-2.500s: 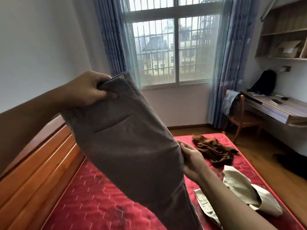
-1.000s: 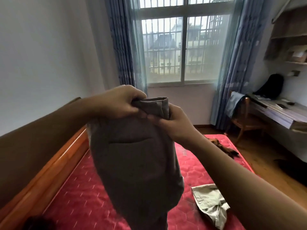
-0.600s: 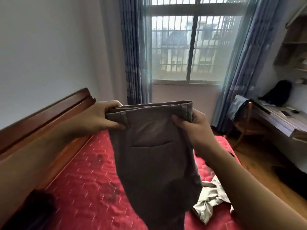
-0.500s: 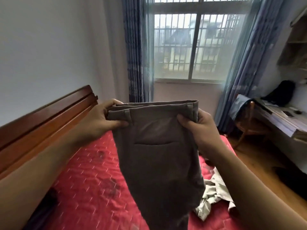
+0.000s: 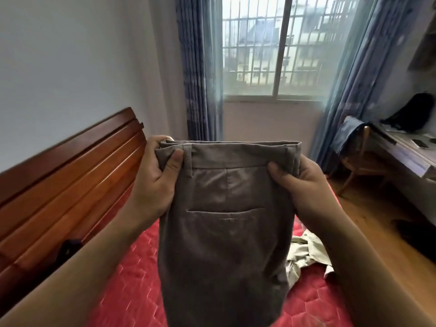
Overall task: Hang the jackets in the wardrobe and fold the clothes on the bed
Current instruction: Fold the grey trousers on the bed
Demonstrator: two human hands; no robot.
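A pair of grey-brown trousers hangs in front of me above the red quilted bed, waistband up and back pocket facing me. My left hand pinches the waistband's left end. My right hand grips its right end, thumb on the front. The legs drop out of sight at the bottom edge. A crumpled beige garment lies on the bed to the right, partly hidden by the trousers and my right arm.
A wooden headboard runs along the left wall with a dark item at its foot. At the right stand a wooden chair with a blue garment, a desk with a black bag, and dark cloth on the floor.
My right hand went from low on the trousers up to the waistband beside my left hand. Both hands then spread apart, pulling the waistband flat and level.
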